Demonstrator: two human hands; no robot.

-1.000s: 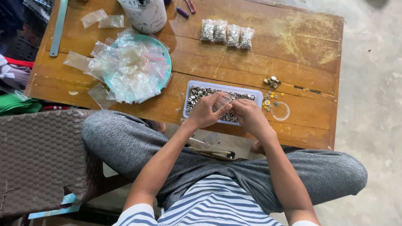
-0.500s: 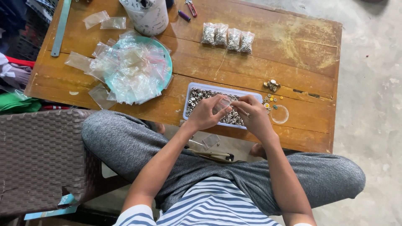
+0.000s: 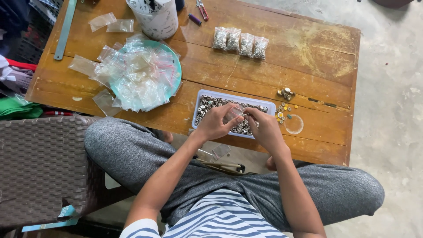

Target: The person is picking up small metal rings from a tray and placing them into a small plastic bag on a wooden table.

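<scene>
Both hands' (image 3: pixel 240 123) grip around small bag (image 3: pixel 232 113)

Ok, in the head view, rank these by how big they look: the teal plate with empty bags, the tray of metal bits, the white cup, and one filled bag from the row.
1. Teal plate
2. Tray
3. White cup, cut off by the frame's top edge, so its rank against the tray is unsure
4. One filled bag, clearly the smallest
</scene>
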